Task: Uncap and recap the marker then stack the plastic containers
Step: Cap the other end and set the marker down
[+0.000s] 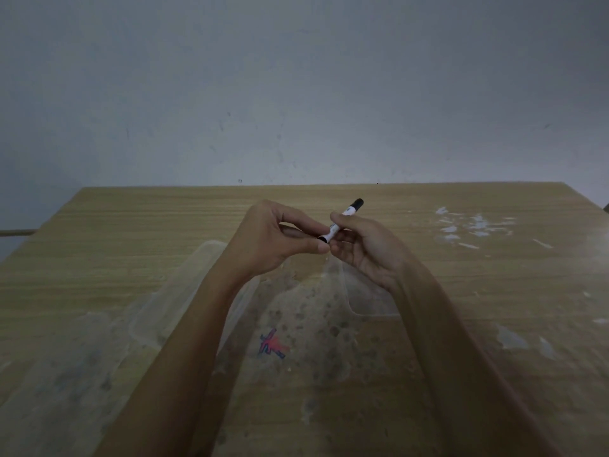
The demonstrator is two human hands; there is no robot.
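Hands meet above a wooden table [131,225] at the centre of the frame, both gripping a whiteboard marker [342,219] held clear of the tabletop. The marker, white-barrelled with black at both ends, slants from lower left to upper right, its upper black end poking out beyond the fingers. The left hand [273,239] is curled around the marker's lower end, thumb and fingertips pinched together on it; the right hand [365,245] is loosely closed around the barrel, palm turned toward the camera, index finger hooked over the top. Whether the cap is seated or partly drawn off is hard to judge, since the fingers cover the join. Beneath the forearms lie clear plastic containers: one [211,258] shows its rounded rim under the left wrist, left of centre, and another [365,305] shows a curved corner under the right wrist, just right of centre. Both rest on the table, side by side and not stacked. A small red and blue scribble [272,346] marks the tabletop in the lower centre of the frame, between the two arms. Pale smears [474,225] streak the table's right side. A plain grey wall [296,77] fills the upper half of the frame.
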